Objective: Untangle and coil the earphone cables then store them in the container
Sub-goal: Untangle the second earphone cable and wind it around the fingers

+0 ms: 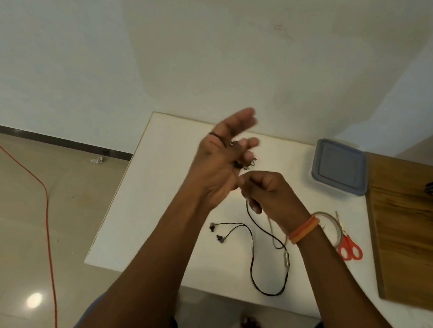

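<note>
Thin black earphone cable (253, 244) trails down toward the person from the pinching right hand (265, 191); the left hand (221, 154), fingers extended, carries wound loops directly above.

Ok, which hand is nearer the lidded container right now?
Right. The right hand pinches the earphone cable mid-table, left of the container. The left hand, raised with cable wound round its fingers, is farther left.

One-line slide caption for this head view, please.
Left hand wrapped with black earphone cable, fed by right hand; lidded container waits on table.
</note>
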Available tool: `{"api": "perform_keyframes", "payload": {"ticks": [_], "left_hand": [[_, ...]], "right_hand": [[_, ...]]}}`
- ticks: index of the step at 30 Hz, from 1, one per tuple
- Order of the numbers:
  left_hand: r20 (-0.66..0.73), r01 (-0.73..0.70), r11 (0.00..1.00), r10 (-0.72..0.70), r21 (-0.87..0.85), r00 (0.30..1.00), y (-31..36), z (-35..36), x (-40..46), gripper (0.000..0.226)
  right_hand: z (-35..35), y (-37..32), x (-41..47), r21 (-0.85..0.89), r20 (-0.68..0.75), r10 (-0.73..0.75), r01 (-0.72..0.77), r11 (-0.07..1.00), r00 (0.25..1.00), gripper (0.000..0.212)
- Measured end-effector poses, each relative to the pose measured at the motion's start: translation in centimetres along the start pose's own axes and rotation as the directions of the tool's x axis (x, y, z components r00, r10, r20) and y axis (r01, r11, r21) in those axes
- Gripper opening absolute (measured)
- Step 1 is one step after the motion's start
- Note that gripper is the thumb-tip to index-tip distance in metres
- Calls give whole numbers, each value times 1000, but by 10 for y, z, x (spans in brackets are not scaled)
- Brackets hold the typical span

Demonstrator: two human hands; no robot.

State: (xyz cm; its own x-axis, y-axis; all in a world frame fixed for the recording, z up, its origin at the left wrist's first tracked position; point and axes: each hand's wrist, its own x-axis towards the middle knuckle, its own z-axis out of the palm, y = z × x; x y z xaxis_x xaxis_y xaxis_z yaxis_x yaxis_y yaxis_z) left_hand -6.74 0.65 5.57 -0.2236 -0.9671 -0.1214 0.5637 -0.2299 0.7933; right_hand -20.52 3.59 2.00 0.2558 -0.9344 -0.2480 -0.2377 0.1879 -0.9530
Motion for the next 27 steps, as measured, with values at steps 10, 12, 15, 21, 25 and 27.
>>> {"api": "perform_keyframes", "payload": {"ticks": [10, 12, 15, 21, 25, 27], "left_hand": [[-23, -106, 487, 251, 867, 968, -27, -23, 7, 59], [-2, -82, 520, 160, 850, 987, -34, -21, 4, 53], [37, -110, 517, 150, 849, 988, -42, -15, 1, 43], [-11, 259, 784, -307, 564, 952, -31, -1, -7, 68], [127, 390, 646, -604, 656, 787, -22, -1, -10, 95], [168, 432, 609, -686, 665, 707, -21, -7, -10, 91]], "right_hand": [[-11, -8, -3, -268, 53, -51, 64, 961, 997, 15], [-21, -9, -2, -318, -91, -164, 127, 939, 982, 12], [-28, -13, -3, -469, -165, -363, 251, 847, 917, 9], [-29, -22, -6, -495, -178, -495, 358, 792, 850, 9], [-33, -19, -5, -552, -153, -524, 367, 748, 838, 11], [-35, -17, -4, -500, -152, -491, 362, 787, 858, 12]]}}
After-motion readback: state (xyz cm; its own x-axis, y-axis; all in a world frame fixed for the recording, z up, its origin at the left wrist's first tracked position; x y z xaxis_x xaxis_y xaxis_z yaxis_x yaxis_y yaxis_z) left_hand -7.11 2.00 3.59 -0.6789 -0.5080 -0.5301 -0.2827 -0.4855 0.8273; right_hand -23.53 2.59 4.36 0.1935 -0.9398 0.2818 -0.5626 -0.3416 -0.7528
